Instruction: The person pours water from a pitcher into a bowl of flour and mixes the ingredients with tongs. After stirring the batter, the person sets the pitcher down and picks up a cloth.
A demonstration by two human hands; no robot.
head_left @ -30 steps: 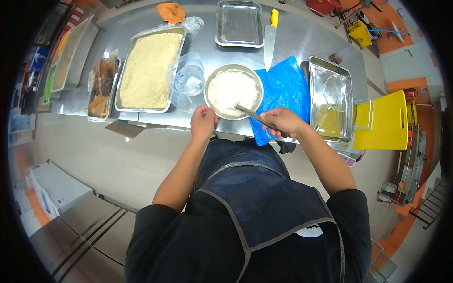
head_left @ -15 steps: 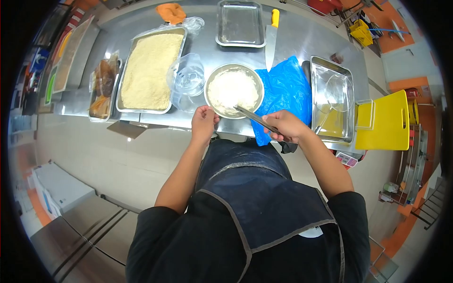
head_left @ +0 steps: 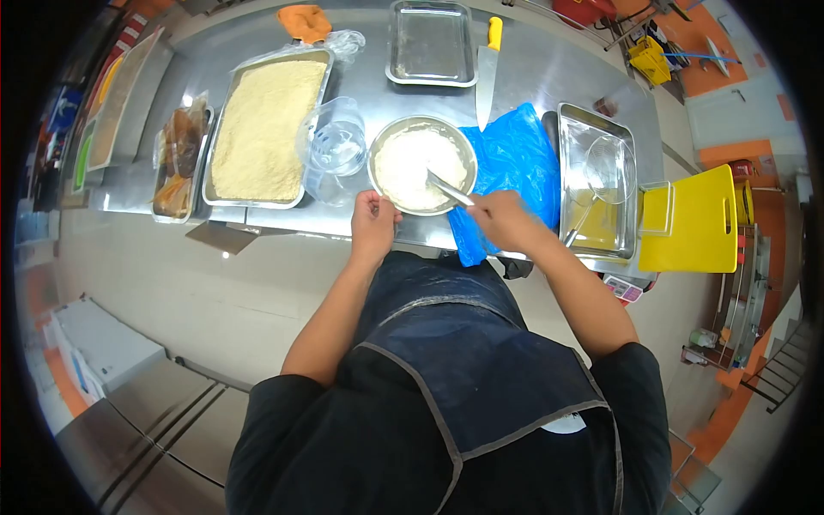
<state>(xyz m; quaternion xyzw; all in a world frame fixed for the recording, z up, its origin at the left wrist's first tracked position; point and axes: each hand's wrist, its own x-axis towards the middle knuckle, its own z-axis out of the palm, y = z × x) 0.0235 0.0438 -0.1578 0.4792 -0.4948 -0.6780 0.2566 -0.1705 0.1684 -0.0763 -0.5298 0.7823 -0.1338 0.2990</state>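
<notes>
A round metal bowl (head_left: 378, 142) of white flour mix sits on the steel counter (head_left: 532, 69) in front of me. My left hand (head_left: 374, 225) grips the bowl's near rim. My right hand (head_left: 500, 218) holds metal tongs (head_left: 450, 190), whose tips reach into the white mix at the bowl's right side. Under my right hand lies a blue plastic bag (head_left: 513, 159).
A clear measuring jug (head_left: 335, 146) stands left of the bowl, beside a large tray of breadcrumbs (head_left: 260, 129). An empty tray (head_left: 431, 41) and a yellow-handled knife (head_left: 486, 64) lie behind. At the right are a steel tray (head_left: 598, 184) and a yellow cutting board (head_left: 695, 223).
My right hand has moved up and toward the bowl, pushing the tongs further into the flour mix. My left hand stays on the rim.
</notes>
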